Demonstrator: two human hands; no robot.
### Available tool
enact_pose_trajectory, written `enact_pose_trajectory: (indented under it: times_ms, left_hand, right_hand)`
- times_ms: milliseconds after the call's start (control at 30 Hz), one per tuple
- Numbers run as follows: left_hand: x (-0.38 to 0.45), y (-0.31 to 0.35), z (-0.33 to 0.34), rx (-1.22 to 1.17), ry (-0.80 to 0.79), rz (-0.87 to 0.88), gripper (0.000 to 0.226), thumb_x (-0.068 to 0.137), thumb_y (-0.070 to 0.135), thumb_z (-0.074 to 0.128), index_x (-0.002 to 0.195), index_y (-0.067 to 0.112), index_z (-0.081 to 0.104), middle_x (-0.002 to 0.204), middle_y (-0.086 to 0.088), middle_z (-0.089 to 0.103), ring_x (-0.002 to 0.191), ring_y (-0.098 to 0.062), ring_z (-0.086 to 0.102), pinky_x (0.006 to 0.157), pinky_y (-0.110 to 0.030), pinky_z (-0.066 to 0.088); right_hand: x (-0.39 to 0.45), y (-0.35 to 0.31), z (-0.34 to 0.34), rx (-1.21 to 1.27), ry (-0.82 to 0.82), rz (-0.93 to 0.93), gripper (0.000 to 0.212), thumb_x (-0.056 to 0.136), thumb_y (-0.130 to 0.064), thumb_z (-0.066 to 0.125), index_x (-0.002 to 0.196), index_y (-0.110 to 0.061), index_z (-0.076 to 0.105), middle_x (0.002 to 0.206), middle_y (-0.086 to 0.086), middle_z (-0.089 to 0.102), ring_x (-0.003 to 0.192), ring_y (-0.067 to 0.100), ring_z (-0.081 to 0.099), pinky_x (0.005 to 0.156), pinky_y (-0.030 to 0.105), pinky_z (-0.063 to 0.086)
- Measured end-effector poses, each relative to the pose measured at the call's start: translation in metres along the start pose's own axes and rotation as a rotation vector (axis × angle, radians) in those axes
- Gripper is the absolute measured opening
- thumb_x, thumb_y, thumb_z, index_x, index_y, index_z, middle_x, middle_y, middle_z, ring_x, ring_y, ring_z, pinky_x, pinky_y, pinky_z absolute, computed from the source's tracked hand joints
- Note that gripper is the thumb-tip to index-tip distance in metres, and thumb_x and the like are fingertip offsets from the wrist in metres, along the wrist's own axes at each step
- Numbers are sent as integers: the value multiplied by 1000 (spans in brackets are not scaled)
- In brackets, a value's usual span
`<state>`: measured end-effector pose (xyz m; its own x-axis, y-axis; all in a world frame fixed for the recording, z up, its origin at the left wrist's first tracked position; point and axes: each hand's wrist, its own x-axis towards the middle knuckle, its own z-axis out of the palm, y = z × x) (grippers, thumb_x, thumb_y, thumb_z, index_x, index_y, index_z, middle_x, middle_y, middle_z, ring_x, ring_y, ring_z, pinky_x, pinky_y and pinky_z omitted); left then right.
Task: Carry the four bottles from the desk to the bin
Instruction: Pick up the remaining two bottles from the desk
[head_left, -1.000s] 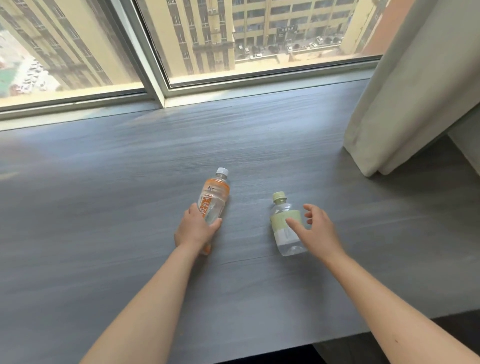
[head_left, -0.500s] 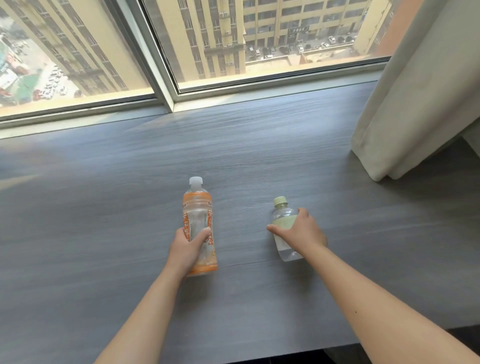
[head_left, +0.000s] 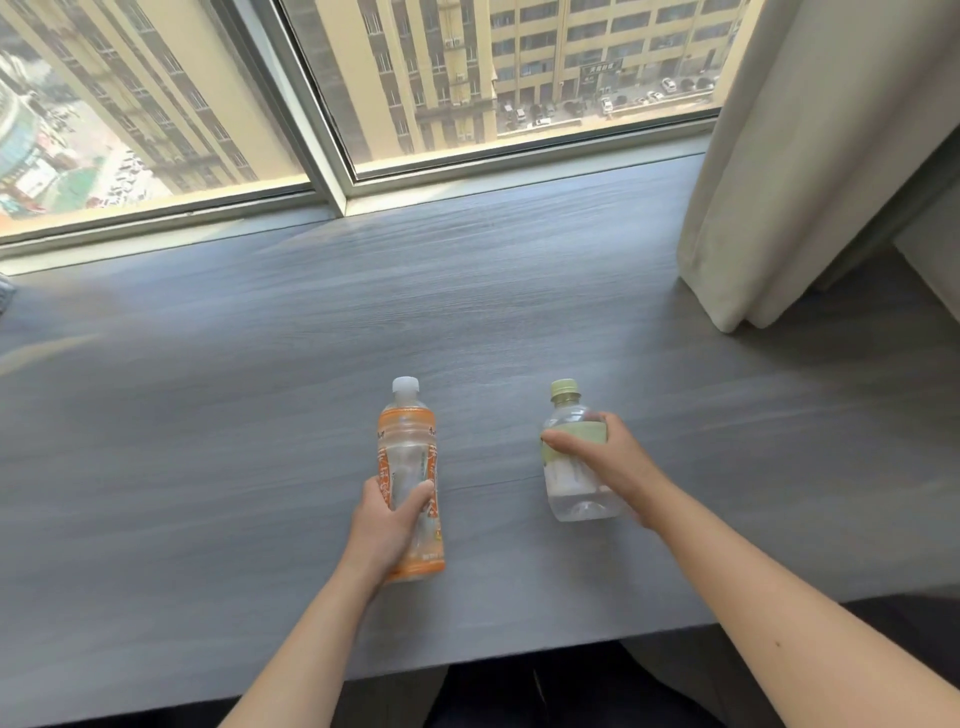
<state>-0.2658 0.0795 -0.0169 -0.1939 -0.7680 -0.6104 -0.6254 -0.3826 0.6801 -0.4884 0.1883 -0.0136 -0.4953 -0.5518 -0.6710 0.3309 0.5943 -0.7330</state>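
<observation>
An orange-labelled bottle (head_left: 409, 457) with a white cap is upright above the grey desk (head_left: 208, 415), gripped low on its body by my left hand (head_left: 387, 525). To its right, a shorter clear bottle with a pale green label and green cap (head_left: 574, 467) is held around its middle by my right hand (head_left: 608, 467). Both bottles look lifted off the desk surface. Only these two bottles are in view, and no bin shows.
A large window (head_left: 467, 78) with a grey frame runs along the desk's far edge. A beige curtain (head_left: 805, 156) hangs at the right, reaching the desk. The desk's near edge (head_left: 519, 660) lies just in front of my body.
My left hand stood the orange bottle upright and raised it. My right hand closed on the green-labelled bottle and lifted it. The view shifted slightly.
</observation>
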Motion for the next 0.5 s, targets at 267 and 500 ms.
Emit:
enact_pose_trajectory:
  times_ms: [267,500]
  left_hand:
    - [-52,-22,7,183,-183,148,41,83,38,63,115,21,46,106,1,60,100,-20,59,83,-34,47]
    - [-92,-60,-2,340,-342,284,41,81,47,63,112,25,48,103,6,61,95,-13,60,85,-34,51]
  right_hand:
    - [-79,37,-31,275,-11,-41,73,56,-45,78,117,-12,54,90,5,67,71,16,67,60,30,53]
    - [-172,111,-38,352,78,-12,66,46,-52,77,105,-30,57,96,4,69,76,15,72,56,25,55]
